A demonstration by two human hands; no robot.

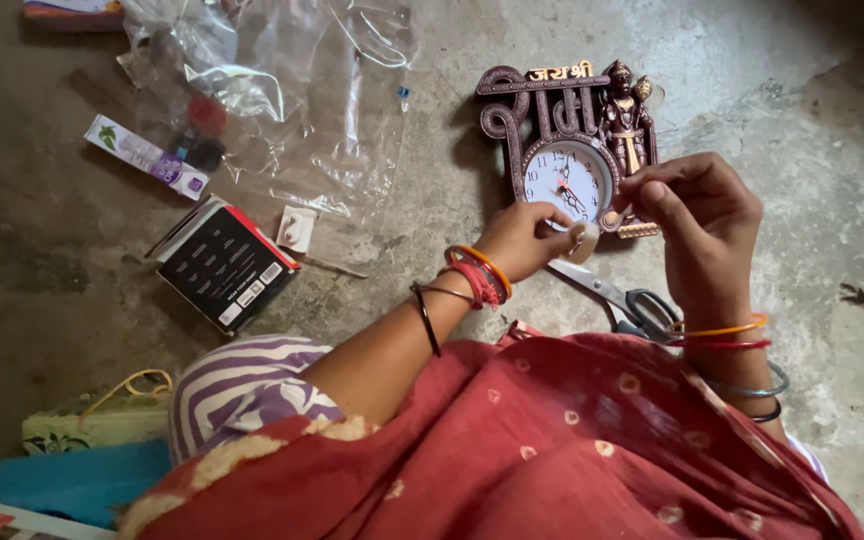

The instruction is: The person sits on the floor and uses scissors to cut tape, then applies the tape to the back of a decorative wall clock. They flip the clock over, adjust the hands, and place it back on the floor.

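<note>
From the head camera, both hands meet just in front of one decorative wall clock (pixel 564 150), brown with a white round dial and a small figurine at its side, lying flat on the concrete floor (pixel 802 120). The left hand (pixel 524 238) pinches a small roll of tape (pixel 582 240) between thumb and fingers. The right hand (pixel 702 215) is curled, fingertips pressed together near the roll, apparently on the tape's end, though the strip itself is too thin to make out. Under the two hands, toward the person's lap, lies one pair of scissors (pixel 617 297) with dark handles. Well to the left of the left hand sit one black box (pixel 224 265), one small white packet (pixel 297 228), one long white carton (pixel 147 157), and crumpled clear plastic wrapping (pixel 282 90). Several bangles circle each wrist.
</note>
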